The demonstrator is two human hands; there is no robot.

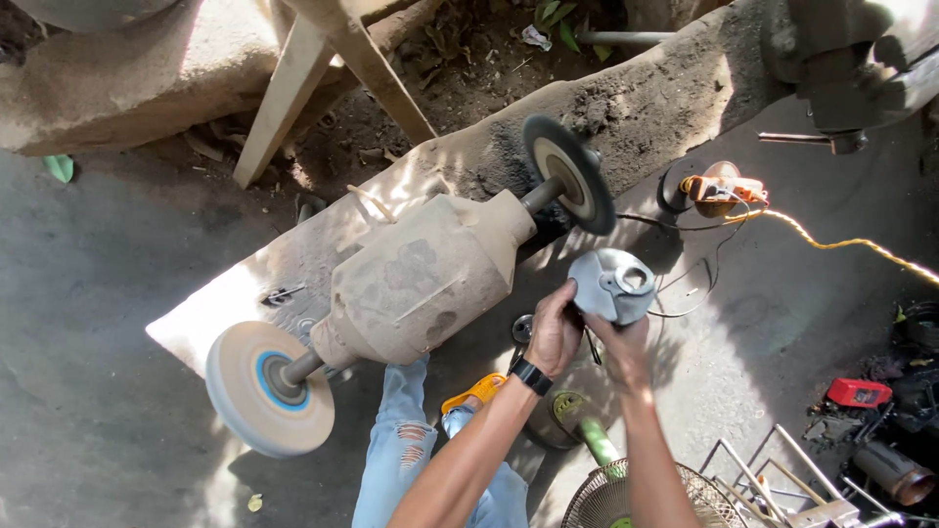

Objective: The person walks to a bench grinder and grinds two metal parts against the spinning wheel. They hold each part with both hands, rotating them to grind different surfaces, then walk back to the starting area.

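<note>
Two bare hands hold one grey metal part (pixel 612 285) up in front of the dark grinding wheel (pixel 571 175) of a dust-coated bench grinder (pixel 421 279). The part looks like a cast housing with a round opening on its upper face, and it hangs in the air just below and to the right of that wheel, close to it but seemingly not touching. The left hand (pixel 554 332), with a dark watch at the wrist, is closed around the part's left edge, fingers curled onto it. The right hand (pixel 622 344) supports it from beneath, fingers wrapped up behind the part, so how tightly they press cannot be told.

The grinder sits on a worn slab (pixel 293 264) with a pale buffing wheel (pixel 262 387) on its opposite shaft end, nearer the person's torn jeans (pixel 401 445). An orange cable (pixel 841 244) runs off to the right across the concrete floor (pixel 98 323), and a fan guard (pixel 626 499) lies by the person's feet.

Judged from the pose, the step in hand is lining the casting up with the abrasive wheel. Bringing an edge against it would call for a firm two-handed hold, a steady angle, light pressure, and fingers kept clear of the disc's rim.
</note>
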